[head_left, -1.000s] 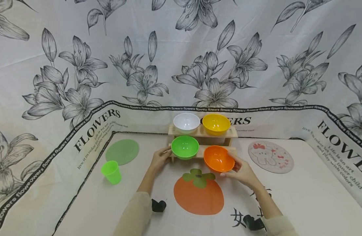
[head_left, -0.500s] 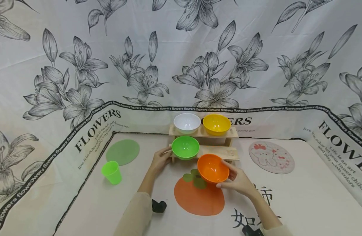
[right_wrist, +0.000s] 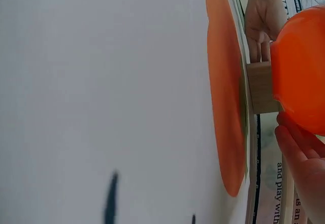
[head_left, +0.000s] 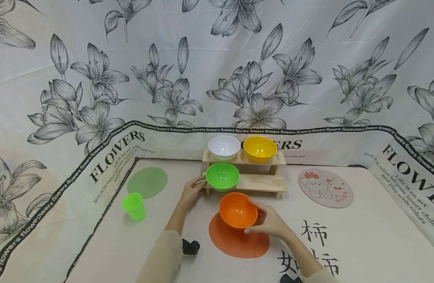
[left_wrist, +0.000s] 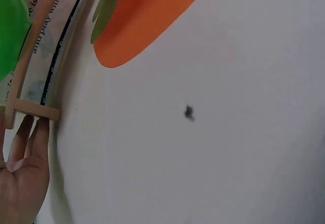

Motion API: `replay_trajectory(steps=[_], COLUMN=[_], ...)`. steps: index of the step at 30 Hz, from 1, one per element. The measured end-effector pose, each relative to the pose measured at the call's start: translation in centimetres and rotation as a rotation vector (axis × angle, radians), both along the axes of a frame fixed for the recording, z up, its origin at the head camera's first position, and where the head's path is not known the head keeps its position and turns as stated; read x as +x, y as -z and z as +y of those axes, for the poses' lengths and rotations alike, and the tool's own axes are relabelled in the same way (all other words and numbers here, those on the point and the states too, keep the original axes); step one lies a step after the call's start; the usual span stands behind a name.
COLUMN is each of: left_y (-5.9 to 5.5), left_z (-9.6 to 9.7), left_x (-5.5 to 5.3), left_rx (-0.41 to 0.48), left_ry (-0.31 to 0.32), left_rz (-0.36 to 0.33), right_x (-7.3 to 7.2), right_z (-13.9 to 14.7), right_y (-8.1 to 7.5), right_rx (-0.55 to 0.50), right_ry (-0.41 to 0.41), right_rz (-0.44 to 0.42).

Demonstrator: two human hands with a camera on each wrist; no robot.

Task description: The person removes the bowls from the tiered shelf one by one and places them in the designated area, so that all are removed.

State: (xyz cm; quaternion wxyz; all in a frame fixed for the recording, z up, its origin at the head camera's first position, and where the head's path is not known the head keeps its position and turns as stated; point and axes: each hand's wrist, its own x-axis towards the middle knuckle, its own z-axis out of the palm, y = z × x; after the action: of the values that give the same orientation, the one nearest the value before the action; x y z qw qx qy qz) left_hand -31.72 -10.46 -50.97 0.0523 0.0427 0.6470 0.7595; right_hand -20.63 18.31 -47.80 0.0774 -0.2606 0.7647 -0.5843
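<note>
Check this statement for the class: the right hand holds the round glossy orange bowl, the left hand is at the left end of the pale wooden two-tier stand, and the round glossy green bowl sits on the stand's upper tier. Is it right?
The tier is wrong: the green bowl sits on the lower tier of the wooden stand, as the head view shows. The rest is right.

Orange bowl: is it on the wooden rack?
No, the right hand holds the orange bowl in front of the wooden rack.

The orange bowl (head_left: pixel 237 211) looks glossy plastic, the stand (head_left: pixel 262 183) smooth wood.
</note>
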Motion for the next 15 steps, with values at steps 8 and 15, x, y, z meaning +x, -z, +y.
replay_trajectory(steps=[8, 15], left_y=[-0.1, 0.0], left_z=[0.1, 0.0], left_x=[0.1, 0.2], left_rx=[0.003, 0.036], left_ry=[-0.017, -0.005], left_rz=[0.006, 0.004], right_x=[-0.3, -0.5], right_z=[-2.3, -3.9], right_y=[0.5, 0.7], right_rx=[-0.051, -0.057], right_ry=[-0.076, -0.095], right_rz=[-0.018, -0.076])
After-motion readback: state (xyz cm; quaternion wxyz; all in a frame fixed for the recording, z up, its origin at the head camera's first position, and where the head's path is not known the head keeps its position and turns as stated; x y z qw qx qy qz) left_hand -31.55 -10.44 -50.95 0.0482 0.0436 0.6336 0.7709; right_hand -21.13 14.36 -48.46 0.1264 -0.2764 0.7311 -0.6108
